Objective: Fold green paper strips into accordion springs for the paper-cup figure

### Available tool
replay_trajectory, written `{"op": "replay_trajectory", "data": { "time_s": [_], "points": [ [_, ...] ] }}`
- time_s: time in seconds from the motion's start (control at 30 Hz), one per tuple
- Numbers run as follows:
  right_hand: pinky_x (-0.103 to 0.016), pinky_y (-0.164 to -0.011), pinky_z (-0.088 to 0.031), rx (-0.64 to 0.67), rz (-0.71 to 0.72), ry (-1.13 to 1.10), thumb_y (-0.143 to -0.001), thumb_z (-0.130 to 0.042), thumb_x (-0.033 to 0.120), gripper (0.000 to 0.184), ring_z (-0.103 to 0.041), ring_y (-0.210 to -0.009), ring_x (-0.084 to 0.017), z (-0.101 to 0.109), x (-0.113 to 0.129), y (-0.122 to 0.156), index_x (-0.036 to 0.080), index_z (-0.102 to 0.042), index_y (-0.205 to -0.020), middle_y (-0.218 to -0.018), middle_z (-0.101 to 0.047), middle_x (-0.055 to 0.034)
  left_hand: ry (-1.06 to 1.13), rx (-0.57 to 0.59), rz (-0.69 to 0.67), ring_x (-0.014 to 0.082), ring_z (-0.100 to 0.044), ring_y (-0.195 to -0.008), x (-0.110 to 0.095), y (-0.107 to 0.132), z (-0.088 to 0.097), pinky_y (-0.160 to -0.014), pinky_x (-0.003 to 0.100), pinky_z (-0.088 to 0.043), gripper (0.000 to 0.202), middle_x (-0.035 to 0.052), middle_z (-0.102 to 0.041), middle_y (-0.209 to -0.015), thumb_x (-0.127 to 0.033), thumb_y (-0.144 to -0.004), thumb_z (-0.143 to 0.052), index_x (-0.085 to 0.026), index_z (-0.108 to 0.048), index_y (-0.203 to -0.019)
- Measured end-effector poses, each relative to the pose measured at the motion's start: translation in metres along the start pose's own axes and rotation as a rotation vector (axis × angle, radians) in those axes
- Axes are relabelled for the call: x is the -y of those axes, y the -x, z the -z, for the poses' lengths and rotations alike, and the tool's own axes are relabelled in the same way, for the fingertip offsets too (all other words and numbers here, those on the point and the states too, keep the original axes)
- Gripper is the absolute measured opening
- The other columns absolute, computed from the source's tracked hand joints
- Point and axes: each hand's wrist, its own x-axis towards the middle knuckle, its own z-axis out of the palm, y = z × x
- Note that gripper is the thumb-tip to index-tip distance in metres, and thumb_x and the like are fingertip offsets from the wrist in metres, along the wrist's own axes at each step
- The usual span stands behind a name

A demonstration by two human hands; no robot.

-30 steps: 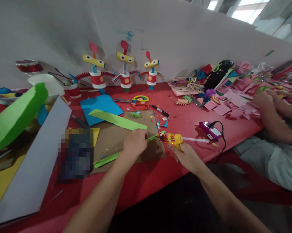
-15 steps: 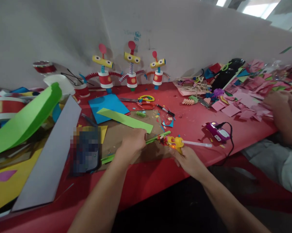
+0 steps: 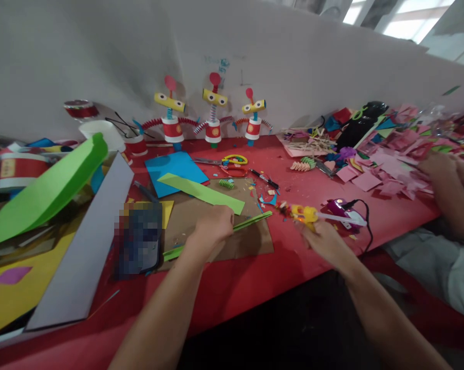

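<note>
A narrow green strip (image 3: 251, 221) of paper lies slantwise on a brown cardboard sheet (image 3: 251, 244) near the front edge of the red table (image 3: 293, 267). Its free end points to 2 o'clock. The left hand (image 3: 212, 226) is curled over the strip's middle, fingers pressed together and pinching it down on the cardboard.

At 3 o'clock from the strip's tip, and apart from it, the right hand (image 3: 324, 241) is wrapped round the handle of a yellow glue gun (image 3: 304, 213), nozzle turned toward the strip. Whether a finger is on the trigger cannot be told.

The work looks to be at the gluing step, with the gun held off the paper. Bringing the nozzle to the strip's end would call for a steady hold on the paper and fingers kept off the hot tip.

A purple device (image 3: 341, 209) with a black cord sits just behind the gun. Scissors (image 3: 234, 160) and three paper-cup figures (image 3: 213, 126) stand at 12 o'clock, and a co-worker's hands (image 3: 440, 169) at 2 o'clock rest among pink scraps (image 3: 386, 169).
</note>
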Motion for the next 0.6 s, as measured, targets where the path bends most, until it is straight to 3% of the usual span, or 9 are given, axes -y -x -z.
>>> {"op": "replay_trajectory", "data": {
  "time_s": [0.1,0.2,0.23,0.3,0.37,0.4,0.47,0.53,0.6],
  "points": [
    [-0.033,-0.064,-0.041,-0.168,-0.005,0.18,-0.085,-0.042,0.04,0.035,-0.059,-0.08,-0.027,0.012,-0.025,-0.034,0.011,-0.055,-0.099,-0.092,-0.06,-0.0175,0.047,-0.001,-0.004,0.0171,-0.057,-0.063,0.002,0.002,0.002,-0.053,0.024,-0.036,0.02,0.0077,-0.066,-0.076,-0.016,-0.059,-0.052,-0.018,-0.066,-0.074],
    [-0.039,-0.07,-0.042,-0.187,-0.11,0.356,-0.082,-0.047,0.029,0.038,-0.058,-0.087,-0.032,0.011,-0.043,-0.063,0.002,-0.049,-0.11,-0.106,-0.052,-0.0276,0.09,-0.033,-0.03,0.0165,-0.056,-0.062,0.007,0.0,0.003,-0.054,0.025,-0.035,0.017,0.0075,-0.065,-0.071,-0.015,-0.062,-0.049,-0.017,-0.065,-0.067],
    [-0.041,-0.074,-0.041,-0.185,-0.105,0.39,-0.081,-0.048,0.026,0.038,-0.057,-0.091,-0.033,0.009,-0.046,-0.068,0.001,-0.049,-0.11,-0.107,-0.052,-0.0284,0.107,-0.057,-0.034,0.0162,-0.055,-0.061,0.009,-0.001,0.003,-0.054,0.025,-0.034,0.016,0.0072,-0.064,-0.068,-0.015,-0.063,-0.048,-0.017,-0.064,-0.065],
    [-0.049,-0.083,-0.037,-0.305,-0.058,0.392,-0.079,-0.05,0.021,0.037,-0.051,-0.102,-0.037,0.004,-0.043,-0.073,0.005,-0.051,-0.112,-0.115,-0.05,-0.0275,0.169,-0.149,-0.035,0.0155,-0.054,-0.06,0.012,-0.004,0.006,-0.054,0.025,-0.032,0.016,0.0062,-0.063,-0.065,-0.016,-0.065,-0.047,-0.016,-0.063,-0.063],
    [-0.054,-0.09,-0.03,-0.464,0.071,0.237,-0.078,-0.052,0.022,0.039,-0.042,-0.114,-0.037,-0.004,-0.027,-0.071,0.012,-0.051,-0.116,-0.125,-0.045,-0.022,0.274,-0.273,-0.062,0.0149,-0.053,-0.061,0.013,-0.005,0.011,-0.054,0.025,-0.032,0.017,0.0048,-0.063,-0.066,-0.017,-0.067,-0.046,-0.017,-0.063,-0.066],
    [-0.051,-0.093,-0.03,-0.459,0.163,0.07,-0.077,-0.054,0.025,0.039,-0.042,-0.114,-0.034,-0.01,-0.014,-0.069,0.015,-0.052,-0.115,-0.124,-0.048,-0.0185,0.335,-0.327,-0.089,0.0147,-0.053,-0.062,0.013,-0.005,0.013,-0.055,0.025,-0.032,0.018,0.0041,-0.063,-0.068,-0.018,-0.068,-0.045,-0.017,-0.063,-0.068],
    [-0.041,-0.088,-0.039,-0.269,0.275,-0.378,-0.074,-0.06,0.035,0.042,-0.052,-0.103,-0.026,-0.023,0.018,-0.067,0.019,-0.054,-0.112,-0.114,-0.057,-0.012,0.448,-0.381,-0.152,0.0146,-0.053,-0.064,0.013,-0.004,0.016,-0.057,0.024,-0.033,0.018,0.0028,-0.063,-0.07,-0.019,-0.07,-0.045,-0.017,-0.063,-0.072],
    [-0.034,-0.077,-0.044,0.019,0.236,-0.804,-0.072,-0.062,0.039,0.04,-0.058,-0.089,-0.021,-0.037,0.049,-0.069,0.021,-0.057,-0.108,-0.099,-0.063,-0.0071,0.545,-0.364,-0.219,0.0141,-0.053,-0.064,0.012,-0.003,0.018,-0.058,0.024,-0.035,0.016,0.0016,-0.062,-0.069,-0.019,-0.07,-0.046,-0.017,-0.062,-0.071],
    [-0.029,-0.067,-0.044,0.152,0.18,-1.045,-0.069,-0.066,0.04,0.031,-0.058,-0.071,-0.016,-0.048,0.073,-0.076,0.018,-0.064,-0.091,-0.078,-0.065,-0.0032,0.606,-0.351,-0.26,0.0135,-0.053,-0.063,0.013,-0.004,0.016,-0.057,0.023,-0.035,0.015,0.0009,-0.061,-0.067,-0.019,-0.072,-0.045,-0.017,-0.06,-0.07]
  ]
}}
